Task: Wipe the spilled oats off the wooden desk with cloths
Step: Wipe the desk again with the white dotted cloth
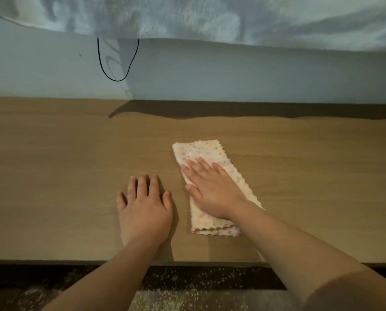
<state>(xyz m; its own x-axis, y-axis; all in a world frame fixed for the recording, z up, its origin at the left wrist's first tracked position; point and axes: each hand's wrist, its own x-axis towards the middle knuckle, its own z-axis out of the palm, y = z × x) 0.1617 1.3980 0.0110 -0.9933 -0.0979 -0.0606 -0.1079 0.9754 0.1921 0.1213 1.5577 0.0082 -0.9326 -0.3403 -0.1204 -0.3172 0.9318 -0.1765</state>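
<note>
A folded cream cloth (201,151) with pink and blue dots lies lengthwise on the wooden desk (52,167), right of centre. My right hand (212,187) lies flat on the cloth's middle, fingers spread and pointing up and to the left, pressing it down without gripping. My left hand (144,205) rests palm down on the bare wood just left of the cloth, fingers apart, holding nothing. I see no oats on the desktop. Pale oat grains (187,286) lie scattered on the dark floor below the desk's front edge.
A pale wall (232,75) rises behind the desk. A black cable loop (117,79) hangs on it at the left. Light grey fabric (210,16) hangs across the top of the view and throws a shadow along the desk's back edge.
</note>
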